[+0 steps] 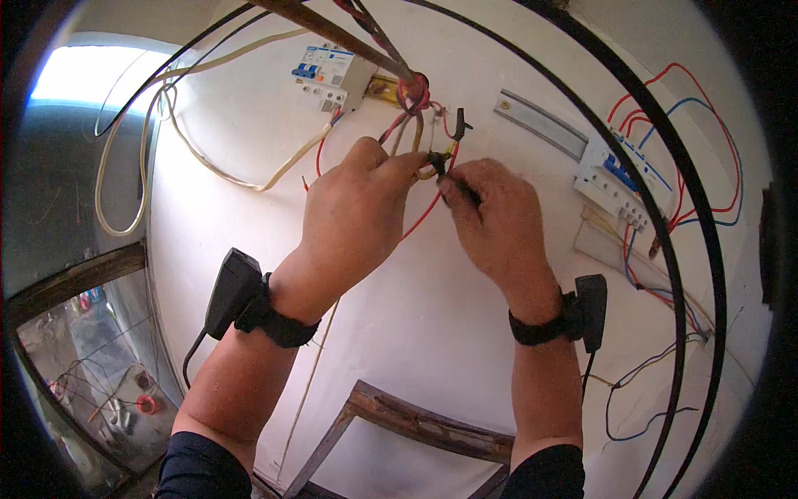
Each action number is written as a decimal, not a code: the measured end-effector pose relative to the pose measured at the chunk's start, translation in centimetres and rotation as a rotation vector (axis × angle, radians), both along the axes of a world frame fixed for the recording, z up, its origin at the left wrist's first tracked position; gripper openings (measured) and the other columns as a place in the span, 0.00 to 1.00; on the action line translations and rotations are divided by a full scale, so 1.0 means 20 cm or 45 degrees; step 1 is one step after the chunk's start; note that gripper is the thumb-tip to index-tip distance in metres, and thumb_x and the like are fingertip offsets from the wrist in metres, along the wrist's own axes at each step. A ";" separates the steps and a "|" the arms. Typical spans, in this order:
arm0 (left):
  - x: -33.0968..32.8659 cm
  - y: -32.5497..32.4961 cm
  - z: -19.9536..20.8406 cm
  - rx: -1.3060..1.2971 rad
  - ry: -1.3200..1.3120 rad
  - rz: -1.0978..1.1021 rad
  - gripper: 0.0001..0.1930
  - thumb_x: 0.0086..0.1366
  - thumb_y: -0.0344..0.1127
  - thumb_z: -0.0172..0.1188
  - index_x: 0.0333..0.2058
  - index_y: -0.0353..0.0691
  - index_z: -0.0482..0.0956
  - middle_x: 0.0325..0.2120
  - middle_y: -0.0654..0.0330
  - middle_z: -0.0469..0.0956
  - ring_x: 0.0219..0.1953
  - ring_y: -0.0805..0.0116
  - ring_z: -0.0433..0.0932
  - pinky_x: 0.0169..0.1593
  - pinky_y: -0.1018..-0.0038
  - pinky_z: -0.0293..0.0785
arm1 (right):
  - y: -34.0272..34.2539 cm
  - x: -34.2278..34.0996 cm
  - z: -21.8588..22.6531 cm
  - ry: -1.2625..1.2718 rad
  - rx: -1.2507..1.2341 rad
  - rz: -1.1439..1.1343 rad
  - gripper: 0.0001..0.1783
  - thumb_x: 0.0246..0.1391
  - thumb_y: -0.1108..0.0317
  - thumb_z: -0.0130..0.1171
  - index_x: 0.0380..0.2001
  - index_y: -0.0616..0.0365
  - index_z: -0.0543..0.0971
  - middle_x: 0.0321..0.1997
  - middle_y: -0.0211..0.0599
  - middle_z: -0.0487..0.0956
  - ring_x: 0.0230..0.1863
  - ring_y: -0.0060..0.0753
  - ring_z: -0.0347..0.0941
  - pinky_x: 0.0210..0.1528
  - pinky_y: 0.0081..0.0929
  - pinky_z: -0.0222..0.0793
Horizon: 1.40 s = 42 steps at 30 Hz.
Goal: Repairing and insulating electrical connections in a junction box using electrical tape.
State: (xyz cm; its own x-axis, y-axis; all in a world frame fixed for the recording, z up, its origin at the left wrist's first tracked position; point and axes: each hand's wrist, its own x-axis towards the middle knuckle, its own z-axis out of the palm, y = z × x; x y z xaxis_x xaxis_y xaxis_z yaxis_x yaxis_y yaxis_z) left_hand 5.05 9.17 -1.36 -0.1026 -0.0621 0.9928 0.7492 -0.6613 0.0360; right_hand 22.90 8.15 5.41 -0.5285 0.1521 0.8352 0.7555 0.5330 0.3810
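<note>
From where I stand, the work is at a wire splice, out from the white wall and just below the red knot (413, 91) of twisted wire. The left hand (353, 204) has thumb and index finger pinched together on the wires (418, 133) at the joint, with no gap I can see. The right hand (503, 224) is curled in close beside it, fingers closed on a black strip (438, 163) that looks like insulating tape, bunched against the joint; how much lies in the palm I cannot tell.

I'd judge the job partly done: one black-covered end (460, 125) stands up just above the fingers, while the joint in hand seems to be mid-wrap. A red wire end (305, 185) sticks out loose to the left of the left hand, so some connecting may remain. The left breaker (341, 71) already has a pale cable running to its underside, and the right breaker (611, 179) has red and blue wires above and below.

Both breakers carry small printed labels on their white fronts, near the blue switches, but the lettering is too fine for me to make out.
</note>
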 end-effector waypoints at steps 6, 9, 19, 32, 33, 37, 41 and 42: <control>0.02 0.00 -0.01 -0.045 0.017 0.044 0.14 0.62 0.27 0.62 0.45 0.48 0.85 0.32 0.56 0.75 0.28 0.53 0.80 0.31 0.61 0.78 | -0.10 -0.02 0.02 -0.074 0.091 0.164 0.06 0.61 0.68 0.63 0.38 0.59 0.82 0.30 0.41 0.80 0.28 0.37 0.76 0.32 0.33 0.71; 0.01 -0.01 -0.01 -0.067 0.046 0.069 0.14 0.62 0.27 0.62 0.45 0.48 0.85 0.32 0.56 0.75 0.28 0.54 0.80 0.31 0.61 0.78 | -0.21 -0.05 0.18 -0.068 0.461 0.205 0.08 0.64 0.65 0.63 0.38 0.58 0.82 0.27 0.37 0.80 0.26 0.31 0.76 0.30 0.29 0.70; -0.02 -0.03 -0.02 0.011 0.091 0.117 0.12 0.64 0.32 0.63 0.46 0.49 0.85 0.31 0.59 0.75 0.26 0.56 0.79 0.30 0.64 0.78 | -0.33 0.02 0.23 0.349 0.190 0.335 0.15 0.62 0.57 0.62 0.33 0.60 0.83 0.26 0.40 0.82 0.28 0.34 0.79 0.35 0.32 0.74; -0.02 -0.06 -0.11 0.007 0.091 0.026 0.15 0.61 0.25 0.61 0.48 0.42 0.82 0.44 0.58 0.81 0.31 0.56 0.83 0.33 0.63 0.82 | -0.23 0.13 -0.10 0.305 -0.365 0.370 0.09 0.65 0.65 0.65 0.39 0.60 0.81 0.26 0.24 0.77 0.23 0.14 0.70 0.26 0.17 0.68; -0.02 -0.07 -0.13 0.062 0.078 -0.040 0.16 0.61 0.24 0.62 0.48 0.41 0.82 0.45 0.56 0.81 0.31 0.55 0.84 0.34 0.64 0.82 | -0.24 0.12 -0.13 0.302 -0.464 0.469 0.08 0.65 0.66 0.65 0.39 0.60 0.82 0.26 0.25 0.78 0.23 0.15 0.71 0.26 0.17 0.68; -0.02 -0.14 -0.26 -0.042 0.049 -0.421 0.21 0.60 0.17 0.61 0.52 0.38 0.79 0.46 0.51 0.80 0.37 0.62 0.85 0.39 0.72 0.83 | -0.22 0.10 -0.28 0.273 -0.793 0.574 0.05 0.65 0.71 0.63 0.39 0.61 0.82 0.28 0.27 0.79 0.24 0.17 0.72 0.27 0.18 0.71; 0.01 -0.17 -0.41 -0.353 -0.038 -1.153 0.21 0.65 0.20 0.57 0.57 0.32 0.75 0.41 0.55 0.80 0.38 0.72 0.81 0.41 0.75 0.79 | -0.28 0.06 -0.38 0.224 -1.217 0.708 0.05 0.66 0.71 0.62 0.40 0.62 0.82 0.30 0.29 0.80 0.26 0.17 0.74 0.27 0.19 0.72; 0.00 -0.18 -0.44 -0.354 -0.038 -1.154 0.21 0.65 0.20 0.57 0.57 0.32 0.75 0.41 0.55 0.80 0.38 0.72 0.81 0.41 0.75 0.79 | -0.30 0.05 -0.38 0.226 -1.343 0.737 0.05 0.66 0.71 0.62 0.40 0.62 0.82 0.30 0.29 0.80 0.27 0.17 0.75 0.28 0.19 0.72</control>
